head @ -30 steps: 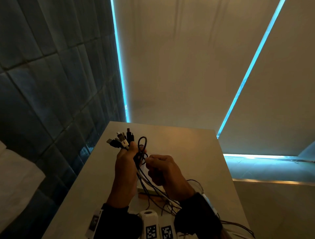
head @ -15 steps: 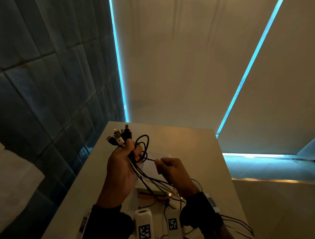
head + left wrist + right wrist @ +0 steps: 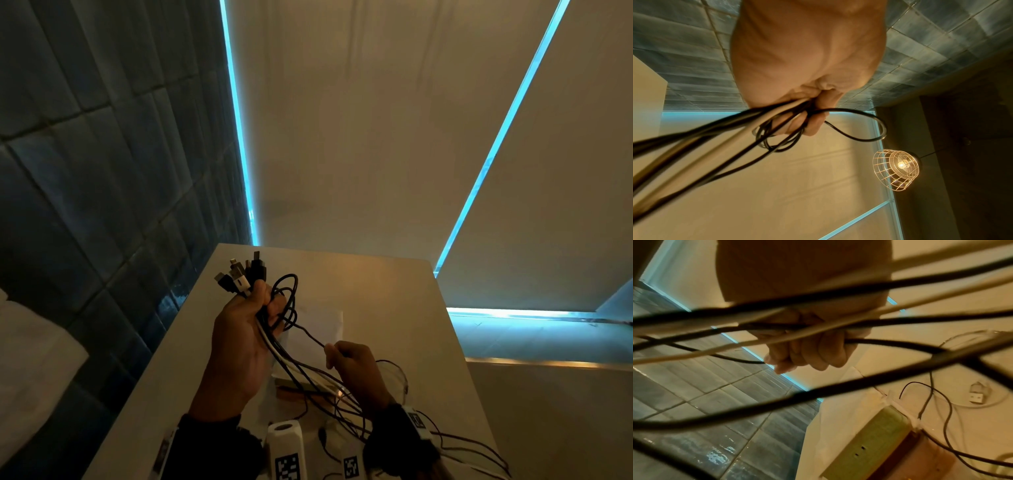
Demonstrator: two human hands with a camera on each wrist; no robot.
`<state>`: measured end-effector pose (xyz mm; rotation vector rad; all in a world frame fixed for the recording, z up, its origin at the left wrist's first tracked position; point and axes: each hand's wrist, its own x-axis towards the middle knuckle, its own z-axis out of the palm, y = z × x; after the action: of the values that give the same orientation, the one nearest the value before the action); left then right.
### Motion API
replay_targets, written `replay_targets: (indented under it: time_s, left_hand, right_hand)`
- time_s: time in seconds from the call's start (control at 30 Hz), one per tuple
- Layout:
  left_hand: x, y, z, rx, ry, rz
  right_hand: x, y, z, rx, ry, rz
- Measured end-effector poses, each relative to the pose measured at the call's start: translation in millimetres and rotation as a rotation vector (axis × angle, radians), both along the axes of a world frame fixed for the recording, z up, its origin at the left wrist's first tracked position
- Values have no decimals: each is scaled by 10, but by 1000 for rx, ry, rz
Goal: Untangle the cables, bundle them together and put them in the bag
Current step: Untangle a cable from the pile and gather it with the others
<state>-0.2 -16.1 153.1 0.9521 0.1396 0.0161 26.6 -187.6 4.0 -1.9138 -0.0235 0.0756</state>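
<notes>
— While gripping the cables [image 3: 270, 329] at centre frame, left hand [image 3: 239, 346] raised over the worktop [image 3: 376, 291], plugs [image 3: 241, 275] fanned above.
— Right hand [image 3: 356, 370]?
— Lower right, pinching one black strand [image 3: 308, 334].

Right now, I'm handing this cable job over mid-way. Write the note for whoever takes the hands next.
Left hand: raised, gripping the cables just below their plugs, which are gathered and pointing up.
Right hand: pinching one thin black cable, drawn out sideways from the loops beside the left hand.
Loose ends trail over the table near the right wrist, crossed.
Done: plug ends collected in one fist.
Left: free the remaining tangle, bundle, bag. The white bag seems to lie on the table under the hands.
</notes>
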Motion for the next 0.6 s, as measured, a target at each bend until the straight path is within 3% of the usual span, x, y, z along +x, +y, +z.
replay_targets:
  time_s: [0.33, 0.47, 0.6]
  left_hand:
    - [86, 95, -104, 11, 50, -8]
    - [109, 89, -117, 33, 89, -29]
    - [102, 41, -142, 55, 148, -37]
  right_hand:
    - [-9, -95, -319, -30, 90, -180]
    - [73, -53, 55, 146, -24, -353]
    - [30, 67, 640, 277, -217, -266]
